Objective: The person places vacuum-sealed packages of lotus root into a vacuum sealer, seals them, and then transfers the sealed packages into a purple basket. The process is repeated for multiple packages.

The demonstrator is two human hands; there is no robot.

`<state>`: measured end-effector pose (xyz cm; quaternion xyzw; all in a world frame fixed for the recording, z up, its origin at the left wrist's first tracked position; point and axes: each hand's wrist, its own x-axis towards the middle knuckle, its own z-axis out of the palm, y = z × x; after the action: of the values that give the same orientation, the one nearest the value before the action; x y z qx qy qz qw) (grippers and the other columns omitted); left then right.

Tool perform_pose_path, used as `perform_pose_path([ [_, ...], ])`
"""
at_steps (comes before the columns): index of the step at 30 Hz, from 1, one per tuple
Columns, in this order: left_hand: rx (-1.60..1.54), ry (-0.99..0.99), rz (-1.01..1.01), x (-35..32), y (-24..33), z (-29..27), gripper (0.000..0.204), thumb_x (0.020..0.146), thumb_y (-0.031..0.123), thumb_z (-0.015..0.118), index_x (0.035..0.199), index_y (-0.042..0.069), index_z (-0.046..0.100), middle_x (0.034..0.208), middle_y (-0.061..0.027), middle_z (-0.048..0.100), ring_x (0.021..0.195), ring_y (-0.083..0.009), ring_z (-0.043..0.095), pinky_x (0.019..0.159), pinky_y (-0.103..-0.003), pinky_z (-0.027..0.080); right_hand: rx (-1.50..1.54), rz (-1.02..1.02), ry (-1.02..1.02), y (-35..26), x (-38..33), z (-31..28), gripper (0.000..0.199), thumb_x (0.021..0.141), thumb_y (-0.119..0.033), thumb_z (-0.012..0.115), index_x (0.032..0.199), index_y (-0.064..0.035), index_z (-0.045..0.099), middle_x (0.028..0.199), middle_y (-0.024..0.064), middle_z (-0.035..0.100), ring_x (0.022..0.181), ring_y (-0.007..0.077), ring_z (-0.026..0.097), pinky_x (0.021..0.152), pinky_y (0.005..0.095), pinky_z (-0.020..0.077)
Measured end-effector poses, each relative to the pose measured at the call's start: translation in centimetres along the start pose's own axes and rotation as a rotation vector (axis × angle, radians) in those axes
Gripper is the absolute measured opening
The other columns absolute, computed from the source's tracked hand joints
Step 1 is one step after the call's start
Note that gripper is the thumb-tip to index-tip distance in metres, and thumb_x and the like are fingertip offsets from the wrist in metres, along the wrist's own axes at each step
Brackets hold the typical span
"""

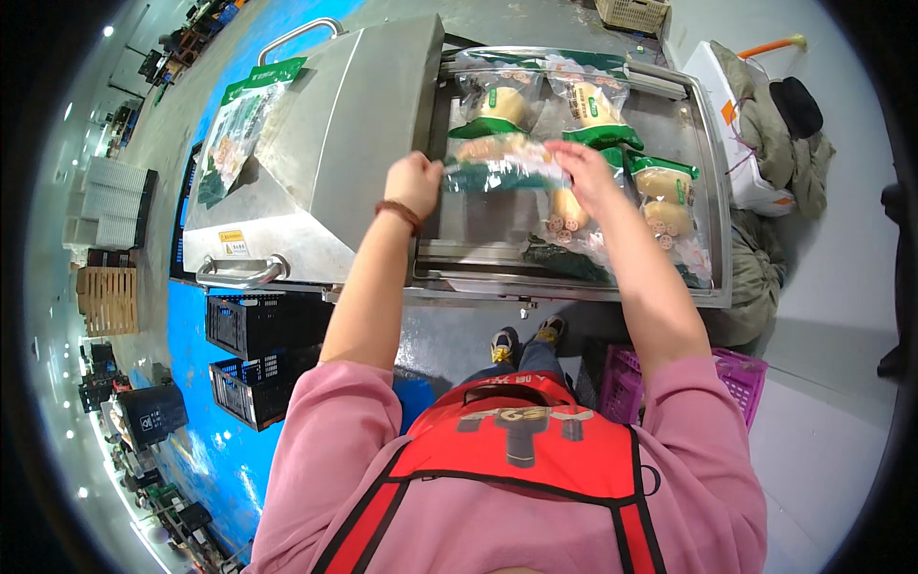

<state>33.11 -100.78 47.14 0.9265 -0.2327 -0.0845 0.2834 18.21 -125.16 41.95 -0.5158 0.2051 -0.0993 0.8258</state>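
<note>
Between my hands a clear plastic bag of lotus root with a green printed band hangs over the open steel chamber of a packing machine. My left hand is closed on the bag's left end. At its right end, my right hand pinches the edge. Other bags of lotus root lie in the chamber: one at the back left, one at the back right and one at the right. Another lotus root bag is partly hidden under my right hand.
Left of the chamber stands the machine's sloped steel lid, with metal handles and a flat green-and-clear bag on it. Black crates and a purple crate stand below. At the right, a grey-green cloth drapes over a white box.
</note>
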Motion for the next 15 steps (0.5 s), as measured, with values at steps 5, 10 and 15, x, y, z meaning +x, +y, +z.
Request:
perform_pose_path([
  [5, 0.409, -0.166, -0.101, -7.0, 0.1, 4.2, 0.020, 0.088, 0.013, 0.050, 0.086, 0.000, 0.066, 0.090, -0.0232, 0.066, 0.090, -0.0364, 0.065, 0.078, -0.043, 0.054, -0.424, 0.124, 0.039, 6.8, -4.9, -1.5, 0.022, 0.091, -0.007, 0.055, 0.110, -0.0019, 0.065, 0.086, 0.0024, 0.065, 0.070, 0.0077, 0.054, 0.061, 0.0234, 0.0449],
  [10, 0.366, -0.191, -0.196, -10.8, -4.0, 7.8, 0.019, 0.092, 0.013, 0.047, 0.097, 0.000, 0.060, 0.100, -0.0248, 0.062, 0.091, -0.0386, 0.064, 0.077, -0.046, 0.053, -1.019, -0.112, 0.012, 8.1, -8.9, 0.5, 0.024, 0.084, -0.014, 0.060, 0.105, -0.0043, 0.067, 0.096, 0.0189, 0.066, 0.089, 0.0347, 0.063, 0.079, 0.0408, 0.0498],
  [15, 0.215, -0.070, -0.233, -11.2, -5.7, 8.9, 0.021, 0.094, 0.021, 0.047, 0.097, 0.000, 0.053, 0.100, -0.0239, 0.060, 0.091, -0.0410, 0.061, 0.078, -0.049, 0.050, -1.365, -0.237, 0.053, 8.8, -10.1, 2.1, 0.018, 0.084, -0.016, 0.057, 0.094, -0.0064, 0.068, 0.088, 0.0152, 0.066, 0.085, 0.0325, 0.063, 0.073, 0.0427, 0.0506],
])
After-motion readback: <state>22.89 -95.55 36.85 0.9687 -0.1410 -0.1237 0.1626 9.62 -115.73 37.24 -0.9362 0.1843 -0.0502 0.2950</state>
